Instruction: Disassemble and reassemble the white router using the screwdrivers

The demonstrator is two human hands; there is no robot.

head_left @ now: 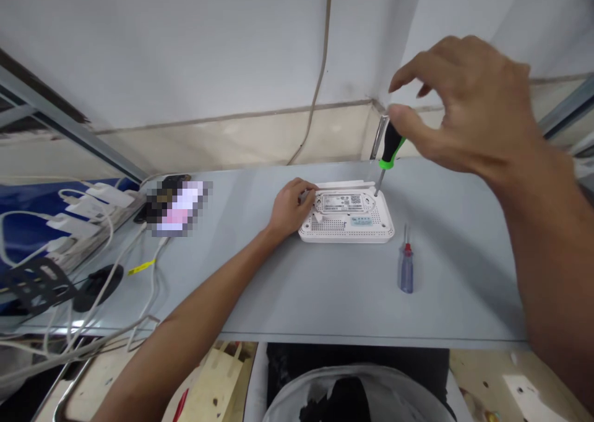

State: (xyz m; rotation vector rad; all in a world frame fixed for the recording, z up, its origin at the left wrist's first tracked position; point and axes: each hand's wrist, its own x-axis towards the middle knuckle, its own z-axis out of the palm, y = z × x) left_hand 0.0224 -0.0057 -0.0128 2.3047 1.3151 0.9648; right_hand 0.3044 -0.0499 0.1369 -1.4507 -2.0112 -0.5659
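A white router (347, 219) lies upside down near the middle of the grey table (297, 298), its label facing up. My left hand (291, 206) rests on the router's left end, fingers curled against it. My right hand (464, 100) is raised above the router's right rear corner. Its thumb and fingertips pinch the top of a black and green screwdriver (390, 151). The screwdriver stands nearly upright with its tip in the router's back right corner.
A second small screwdriver (406, 267) with a clear blue handle lies on the table right of the router. White power adapters and cables (88, 218) crowd the left side. A blurred object (179, 206) sits at the table's rear left. The wall stands close behind.
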